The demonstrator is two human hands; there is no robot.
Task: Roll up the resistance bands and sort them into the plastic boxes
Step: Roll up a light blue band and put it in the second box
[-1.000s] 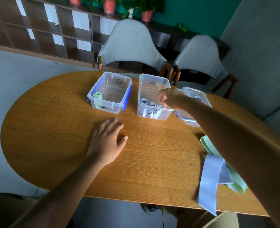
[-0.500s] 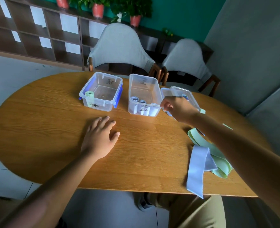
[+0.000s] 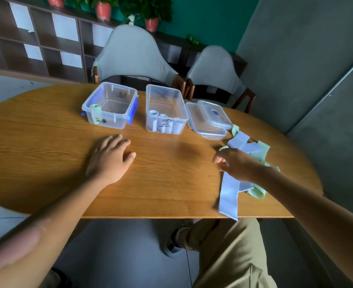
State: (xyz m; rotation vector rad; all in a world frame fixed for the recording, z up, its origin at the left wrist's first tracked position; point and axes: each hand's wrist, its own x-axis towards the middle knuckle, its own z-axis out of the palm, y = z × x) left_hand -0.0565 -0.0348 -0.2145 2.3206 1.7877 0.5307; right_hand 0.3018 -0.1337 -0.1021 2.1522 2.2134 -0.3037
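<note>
Two clear plastic boxes stand at the back of the wooden table (image 3: pixel 46 146). The left box (image 3: pixel 111 104), with blue clips, holds one rolled green band (image 3: pixel 95 108). The middle box (image 3: pixel 165 110) holds several rolled pale blue bands (image 3: pixel 153 113). A loose pile of pale blue bands (image 3: pixel 229 192) and green bands (image 3: pixel 257 192) lies at the table's right, one blue end hanging over the front edge. My left hand (image 3: pixel 109 156) rests flat on the table. My right hand (image 3: pixel 233 165) hovers over the pile with fingers spread, holding nothing.
Two clear lids (image 3: pixel 210 119) lie stacked right of the middle box. Two grey chairs (image 3: pixel 134 57) stand behind the table, with a shelf unit and potted plants beyond. A grey wall runs close along the right side. My knee (image 3: pixel 229 246) shows below the table's front edge.
My right hand has drawn back from the middle box and moved right and toward me, down to the loose band pile. My left hand stays flat on the table.
</note>
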